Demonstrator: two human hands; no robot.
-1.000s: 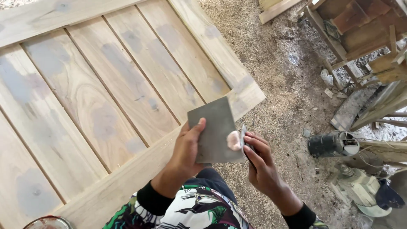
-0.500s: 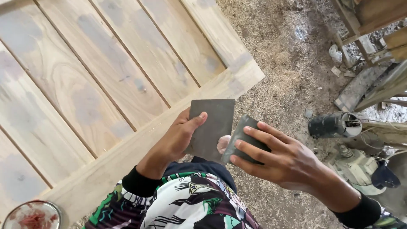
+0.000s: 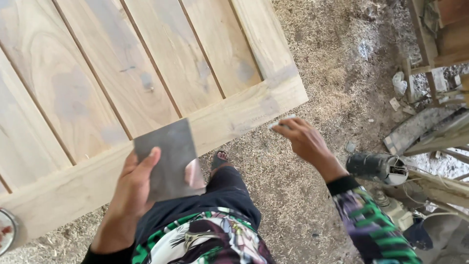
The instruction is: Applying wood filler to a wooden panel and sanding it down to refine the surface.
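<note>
A large pale slatted wooden panel (image 3: 146, 83) fills the left, its frame corner near the sawdust-strewn ground (image 3: 332, 73). A dark cylindrical power tool (image 3: 378, 167) lies right among timber offcuts. The left hand (image 3: 134, 190) grips a flat grey rectangular metal sheet (image 3: 166, 156), with a pinkish blob at its lower right edge. The right hand (image 3: 305, 142) pinches a small whitish scrap (image 3: 282, 120), hard to make out.

sawdust floor (image 3: 337, 63), perhaps a power tool (image 3: 376, 167)
</note>
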